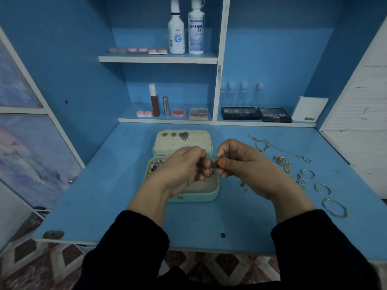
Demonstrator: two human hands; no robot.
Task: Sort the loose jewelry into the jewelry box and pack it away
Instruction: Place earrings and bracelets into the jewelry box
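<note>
A mint-green jewelry box (194, 196) lies open on the blue desk, its cream lid (201, 141) tipped back with green studs and a dark leaf earring pinned on it. Several small pieces sit in the box's left compartment (156, 166). Above the box, my left hand (184, 168) and my right hand (240, 162) meet, and both pinch a small metal ring-shaped piece (213, 166) between their fingertips. Loose chains (282, 162) and bangles (335, 207) lie to the right of my right hand.
The blue desk (104, 185) ends at a front edge near my sleeves. Makeup palettes (255, 114), a lipstick and small pots stand on the low shelf behind the box. Two white bottles (186, 30) stand on the upper shelf. A white card (310, 109) leans at right.
</note>
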